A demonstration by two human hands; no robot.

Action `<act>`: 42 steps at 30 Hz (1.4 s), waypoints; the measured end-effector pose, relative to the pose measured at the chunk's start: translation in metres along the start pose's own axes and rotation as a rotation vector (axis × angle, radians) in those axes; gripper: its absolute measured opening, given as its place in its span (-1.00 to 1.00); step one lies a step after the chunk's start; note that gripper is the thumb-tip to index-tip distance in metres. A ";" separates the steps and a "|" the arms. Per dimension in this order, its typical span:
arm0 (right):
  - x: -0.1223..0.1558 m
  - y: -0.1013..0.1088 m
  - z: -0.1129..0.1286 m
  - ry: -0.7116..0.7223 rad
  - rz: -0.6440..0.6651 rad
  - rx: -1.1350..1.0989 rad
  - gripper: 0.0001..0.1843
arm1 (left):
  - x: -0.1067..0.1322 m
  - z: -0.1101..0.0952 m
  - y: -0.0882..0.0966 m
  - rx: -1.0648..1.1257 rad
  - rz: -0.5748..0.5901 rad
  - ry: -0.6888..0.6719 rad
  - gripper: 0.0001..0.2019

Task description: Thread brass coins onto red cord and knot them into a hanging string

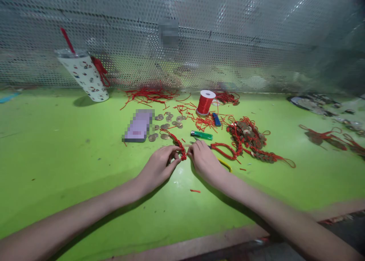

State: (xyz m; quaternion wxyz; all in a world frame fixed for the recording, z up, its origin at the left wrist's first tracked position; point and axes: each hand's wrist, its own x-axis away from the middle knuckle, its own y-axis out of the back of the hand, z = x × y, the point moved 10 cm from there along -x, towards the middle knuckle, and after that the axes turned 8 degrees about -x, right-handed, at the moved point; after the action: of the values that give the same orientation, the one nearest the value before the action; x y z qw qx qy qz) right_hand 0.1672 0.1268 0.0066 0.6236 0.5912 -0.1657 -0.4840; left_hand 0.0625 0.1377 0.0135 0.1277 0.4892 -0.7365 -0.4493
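My left hand is closed, thumb and fingers pinching the lower end of a red braided cord above the green table. Beside that end, my right hand is closed with its fingertips together. Whatever it grips, if anything, is too small to make out. Partly hidden behind the right hand lie scissors with red-orange handles, and a yellow handle sticks out beside it. A green lighter rests just beyond the fingers. Several loose coins lie behind the braided cord.
A phone lies left of the coins. Farther back are a patterned tumbler, a red thread spool, a blue lighter and red cord scraps. Finished-looking coin braids are heaped at right. A perforated metal panel borders the back.
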 end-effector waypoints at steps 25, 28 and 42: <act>0.004 0.006 -0.011 -0.062 0.015 -0.303 -0.84 | -0.002 -0.005 0.001 -0.090 -0.001 -0.044 -0.83; 0.003 0.008 -0.013 -0.137 0.028 -0.451 -0.87 | -0.003 -0.005 0.004 -0.064 -0.010 -0.048 -0.83; -0.007 0.014 -0.003 -0.222 0.005 -0.831 -0.76 | -0.012 -0.006 0.009 0.062 -0.031 -0.026 -0.81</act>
State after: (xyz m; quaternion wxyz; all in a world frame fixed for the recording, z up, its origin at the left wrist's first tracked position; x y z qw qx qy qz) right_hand 0.1721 0.1315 0.0209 0.7882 0.2337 -0.0245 -0.5688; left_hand 0.0669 0.1453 0.0266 0.0960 0.4984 -0.7442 -0.4342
